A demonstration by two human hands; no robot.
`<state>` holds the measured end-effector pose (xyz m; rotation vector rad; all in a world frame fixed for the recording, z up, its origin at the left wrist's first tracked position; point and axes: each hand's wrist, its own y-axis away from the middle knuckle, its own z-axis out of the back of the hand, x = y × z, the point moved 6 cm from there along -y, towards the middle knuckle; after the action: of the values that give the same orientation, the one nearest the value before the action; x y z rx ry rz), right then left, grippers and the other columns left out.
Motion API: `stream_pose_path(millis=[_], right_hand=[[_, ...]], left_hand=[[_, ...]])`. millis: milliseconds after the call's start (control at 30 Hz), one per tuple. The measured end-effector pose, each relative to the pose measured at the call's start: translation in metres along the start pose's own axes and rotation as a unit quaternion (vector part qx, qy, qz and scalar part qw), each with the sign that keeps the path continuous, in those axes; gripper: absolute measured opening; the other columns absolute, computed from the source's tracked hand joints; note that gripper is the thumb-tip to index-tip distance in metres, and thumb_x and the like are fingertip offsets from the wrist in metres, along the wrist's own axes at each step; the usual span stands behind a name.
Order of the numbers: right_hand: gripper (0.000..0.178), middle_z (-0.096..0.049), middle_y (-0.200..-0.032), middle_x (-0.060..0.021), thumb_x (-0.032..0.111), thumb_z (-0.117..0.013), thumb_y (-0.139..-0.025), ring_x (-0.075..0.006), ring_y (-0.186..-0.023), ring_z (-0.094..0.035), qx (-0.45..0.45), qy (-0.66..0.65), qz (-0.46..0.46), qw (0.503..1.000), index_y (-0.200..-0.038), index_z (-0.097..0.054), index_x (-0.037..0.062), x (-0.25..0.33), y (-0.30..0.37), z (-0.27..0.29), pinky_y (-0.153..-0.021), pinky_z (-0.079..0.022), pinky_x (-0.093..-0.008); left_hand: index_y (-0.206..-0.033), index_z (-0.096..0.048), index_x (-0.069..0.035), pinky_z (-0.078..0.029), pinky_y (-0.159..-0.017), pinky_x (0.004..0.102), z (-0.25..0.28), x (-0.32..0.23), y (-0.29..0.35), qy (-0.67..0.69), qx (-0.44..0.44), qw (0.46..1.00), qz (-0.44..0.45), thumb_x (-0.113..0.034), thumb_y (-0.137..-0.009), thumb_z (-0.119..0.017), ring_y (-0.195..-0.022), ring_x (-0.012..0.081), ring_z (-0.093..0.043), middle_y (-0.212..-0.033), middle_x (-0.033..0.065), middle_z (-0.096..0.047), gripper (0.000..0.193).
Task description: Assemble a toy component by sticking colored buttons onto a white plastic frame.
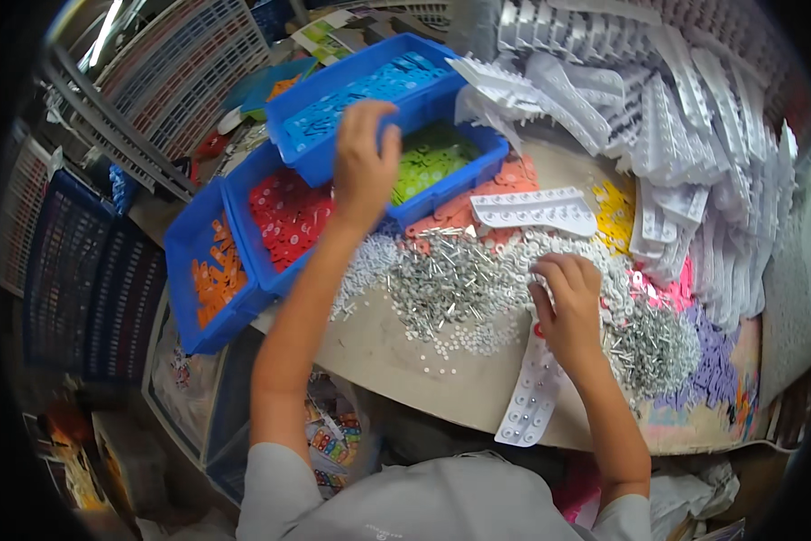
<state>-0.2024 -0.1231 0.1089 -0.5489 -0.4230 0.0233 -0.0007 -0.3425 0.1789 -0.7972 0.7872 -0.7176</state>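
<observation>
My left hand is raised over the near edge of a blue bin of light-blue plastic pieces. Its thumb stands apart from the curved fingers, and nothing shows in them. My right hand is over the pile of small white rings, thumb and fingers apart, with no object visible in it. Beneath that hand a long white plastic strip with rows of round holes points toward me. A red piece sits near its far end, and small metal pins show along it.
Metal pins lie heaped mid-table, with more pins at right. Other blue bins hold red, orange and green pieces. White strips are stacked high at the back right. Purple pieces lie near the right edge.
</observation>
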Motion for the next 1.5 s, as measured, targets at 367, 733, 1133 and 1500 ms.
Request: stream_pose_path(millis=[367, 733, 1133, 1500], right_hand=[[0.034, -0.072, -0.106, -0.0185, 0.032, -0.069, -0.087, -0.0396, -0.093, -0.069, 0.256, -0.037, 0.000, 0.966, -0.103, -0.073, 0.0022, 0.024, -0.205, -0.198, -0.078, -0.054, -0.0501], [0.056, -0.071, -0.122, -0.0145, 0.039, -0.084, -0.072, -0.0322, -0.111, -0.069, 0.424, 0.108, -0.038, 0.898, -0.117, -0.072, 0.0073, 0.030, -0.216, -0.255, -0.091, -0.056, -0.0426], [0.053, -0.062, -0.087, -0.0071, 0.007, -0.070, -0.088, -0.0143, -0.069, -0.063, 0.183, -0.438, -0.170, 0.864, -0.134, -0.044, 0.0039, 0.013, -0.195, -0.128, -0.058, -0.052, -0.0288], [0.052, -0.061, -0.088, -0.0084, 0.004, -0.056, -0.092, -0.0189, -0.069, -0.066, -0.020, -0.492, -0.355, 0.795, -0.141, -0.040, 0.0086, -0.050, 0.042, 0.054, -0.057, -0.052, -0.0274]], left_hand=[[-0.125, -0.062, -0.007, -0.046, -0.102, 0.0409, -0.034, 0.250, -0.028, -0.165, 0.418, 0.850, 0.274, -0.031, -0.079, -0.077, -0.121, 0.0346, -0.058, -0.129, 0.0166, -0.063, 0.054], [-0.087, -0.074, -0.003, -0.050, -0.070, 0.0339, -0.036, 0.228, -0.027, 0.045, 0.443, 0.858, 0.256, -0.014, -0.077, -0.069, -0.075, 0.0146, -0.062, -0.080, 0.0047, -0.070, 0.016], [-0.089, -0.069, 0.000, -0.049, -0.068, 0.0349, -0.040, 0.242, -0.030, 0.085, 0.336, 0.908, 0.235, -0.020, -0.084, -0.071, -0.074, 0.0164, -0.062, -0.080, 0.0065, -0.069, 0.020], [-0.103, -0.062, -0.003, -0.051, -0.066, 0.0279, 0.014, 0.187, -0.050, 0.311, 0.085, 0.878, 0.353, -0.017, -0.096, -0.063, -0.079, 0.0157, -0.065, -0.099, 0.0109, -0.071, 0.015]])
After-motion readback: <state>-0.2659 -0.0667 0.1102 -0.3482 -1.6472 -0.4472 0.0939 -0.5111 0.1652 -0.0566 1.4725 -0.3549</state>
